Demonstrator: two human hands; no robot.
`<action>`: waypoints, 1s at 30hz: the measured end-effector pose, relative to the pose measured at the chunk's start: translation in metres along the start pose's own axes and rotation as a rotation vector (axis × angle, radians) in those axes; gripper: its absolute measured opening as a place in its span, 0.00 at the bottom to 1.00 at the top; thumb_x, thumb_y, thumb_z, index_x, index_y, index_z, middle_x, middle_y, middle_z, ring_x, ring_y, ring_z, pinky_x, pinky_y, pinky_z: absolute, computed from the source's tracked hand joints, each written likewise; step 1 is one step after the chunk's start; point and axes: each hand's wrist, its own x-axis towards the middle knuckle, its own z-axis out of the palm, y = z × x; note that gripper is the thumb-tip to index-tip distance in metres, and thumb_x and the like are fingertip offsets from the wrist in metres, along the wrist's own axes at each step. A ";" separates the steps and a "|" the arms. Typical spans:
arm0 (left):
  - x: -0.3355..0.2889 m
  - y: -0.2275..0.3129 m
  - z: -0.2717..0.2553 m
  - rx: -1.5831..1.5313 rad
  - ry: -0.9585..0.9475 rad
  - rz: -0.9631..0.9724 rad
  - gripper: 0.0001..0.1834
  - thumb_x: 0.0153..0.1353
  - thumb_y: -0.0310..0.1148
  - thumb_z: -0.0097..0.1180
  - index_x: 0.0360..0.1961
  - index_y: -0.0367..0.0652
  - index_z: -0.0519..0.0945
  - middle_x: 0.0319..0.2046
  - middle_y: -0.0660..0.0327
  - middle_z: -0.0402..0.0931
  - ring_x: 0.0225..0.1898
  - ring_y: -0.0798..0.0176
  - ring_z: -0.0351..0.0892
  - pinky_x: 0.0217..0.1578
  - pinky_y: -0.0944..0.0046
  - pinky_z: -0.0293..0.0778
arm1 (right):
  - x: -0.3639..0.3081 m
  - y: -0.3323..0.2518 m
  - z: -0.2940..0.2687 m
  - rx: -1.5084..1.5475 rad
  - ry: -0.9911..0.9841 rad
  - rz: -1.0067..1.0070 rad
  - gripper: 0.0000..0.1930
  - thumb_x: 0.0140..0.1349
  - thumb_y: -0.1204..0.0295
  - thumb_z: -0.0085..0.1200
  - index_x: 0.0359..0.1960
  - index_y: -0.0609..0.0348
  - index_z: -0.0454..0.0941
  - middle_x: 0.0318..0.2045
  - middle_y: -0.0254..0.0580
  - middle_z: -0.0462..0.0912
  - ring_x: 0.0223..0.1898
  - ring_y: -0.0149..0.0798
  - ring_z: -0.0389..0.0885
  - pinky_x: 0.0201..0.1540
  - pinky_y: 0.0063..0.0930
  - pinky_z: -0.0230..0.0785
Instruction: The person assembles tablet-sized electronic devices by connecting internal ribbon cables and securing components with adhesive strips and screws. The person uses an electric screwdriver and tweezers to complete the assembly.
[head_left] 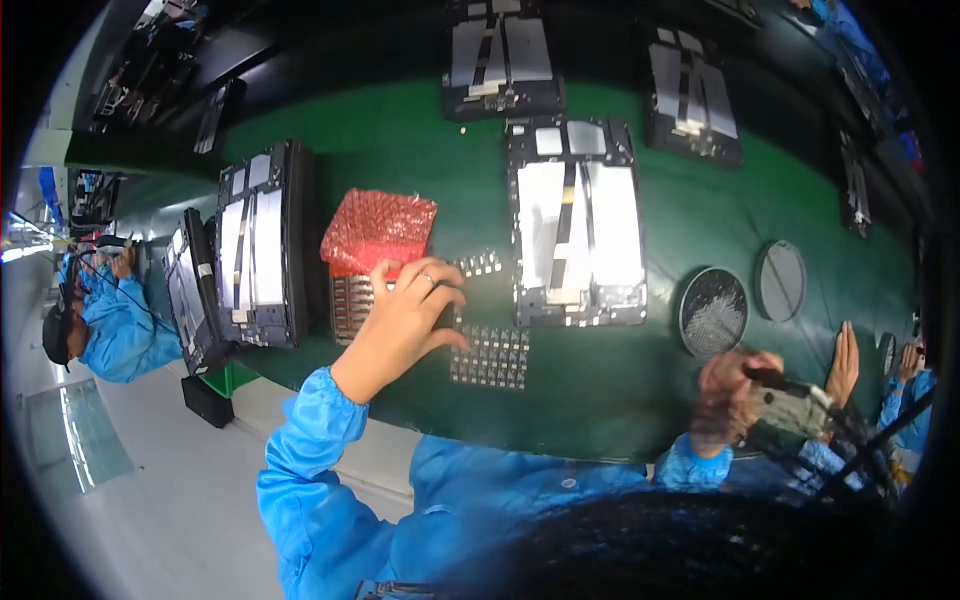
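My left hand [405,310] reaches over the table with its fingers bent and apart, thumb away from the forefinger. Its fingertips lie by the lower edge of a red bubble-wrap pouch [380,230]. Partly under that hand is a sheet of small metallic parts [350,300]; another grid of small parts [490,357] lies just right of the thumb. A short strip of such parts [480,265] sits above it. My right hand [735,395] is smeared by motion at the table's near edge, beside a blurred dark and pale object [790,402]; whether it holds anything is unclear.
A flat dark device chassis with silvery panels [580,230] lies at centre, and stacked ones [260,245] stand at left. More chassis [500,60] lie farther back. Two round dishes [712,312] are at right. A co-worker's hand [845,365] rests near them; another person [120,310] sits far left.
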 end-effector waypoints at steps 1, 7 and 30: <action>0.001 0.000 0.000 -0.052 0.028 -0.009 0.27 0.42 0.45 0.75 0.41 0.49 0.78 0.49 0.67 0.75 0.57 0.58 0.72 0.61 0.44 0.49 | -0.003 -0.003 -0.003 0.025 0.043 0.096 0.24 0.62 0.60 0.66 0.48 0.59 0.66 0.18 0.32 0.67 0.15 0.28 0.64 0.20 0.26 0.61; -0.003 0.000 -0.008 -0.082 0.005 0.019 0.26 0.40 0.44 0.77 0.39 0.49 0.78 0.39 0.69 0.78 0.49 0.60 0.76 0.59 0.45 0.52 | -0.013 0.005 -0.005 -0.040 -0.051 0.050 0.23 0.60 0.63 0.65 0.48 0.58 0.66 0.18 0.34 0.68 0.16 0.31 0.66 0.21 0.28 0.63; 0.051 0.028 0.032 -0.984 0.230 -0.281 0.08 0.57 0.25 0.69 0.38 0.33 0.87 0.35 0.54 0.86 0.38 0.65 0.88 0.39 0.69 0.80 | -0.016 0.002 -0.008 -0.165 0.002 -0.005 0.20 0.65 0.64 0.63 0.50 0.60 0.66 0.20 0.31 0.66 0.15 0.28 0.64 0.19 0.26 0.60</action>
